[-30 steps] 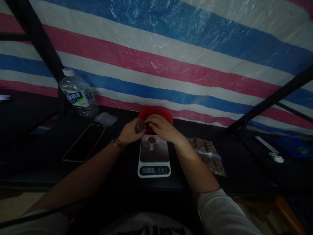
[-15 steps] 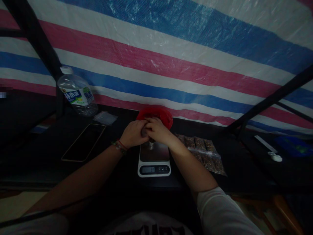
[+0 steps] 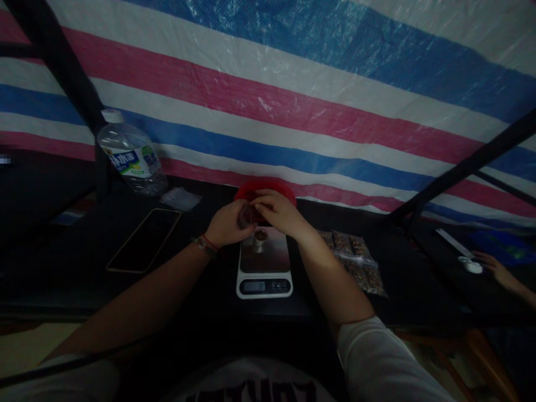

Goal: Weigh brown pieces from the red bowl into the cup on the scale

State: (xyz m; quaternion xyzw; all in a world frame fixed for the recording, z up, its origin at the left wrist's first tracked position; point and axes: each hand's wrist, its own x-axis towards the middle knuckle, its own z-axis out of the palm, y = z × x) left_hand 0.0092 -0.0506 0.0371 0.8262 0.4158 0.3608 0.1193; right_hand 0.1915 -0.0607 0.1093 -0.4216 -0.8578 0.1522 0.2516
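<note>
My left hand (image 3: 230, 224) is closed round a small clear plastic bag (image 3: 245, 216) with something dark inside. My right hand (image 3: 280, 211) is beside the bag's mouth, its fingers bent and drawn together; whatever is between the fingertips is hidden. Both hands are above the far edge of a white kitchen scale (image 3: 264, 287) with a metal plate. On that plate stands a small cup (image 3: 260, 238) with dark bits in it. Behind my hands is a red bowl (image 3: 288, 192), partly covered by them.
A phone (image 3: 144, 240), a flat clear bag (image 3: 181, 198) and a large plastic bottle (image 3: 133, 162) are on the left. Filled small bags (image 3: 355, 259) lie right of the scale. Farther right, another person's hand (image 3: 498, 271) is near a white object (image 3: 471, 265). A striped sheet (image 3: 268, 111) hangs behind.
My hands have drawn apart slightly, and my right hand has moved up and right. The cup on the scale now shows. Another person's hand has come in at the right.
</note>
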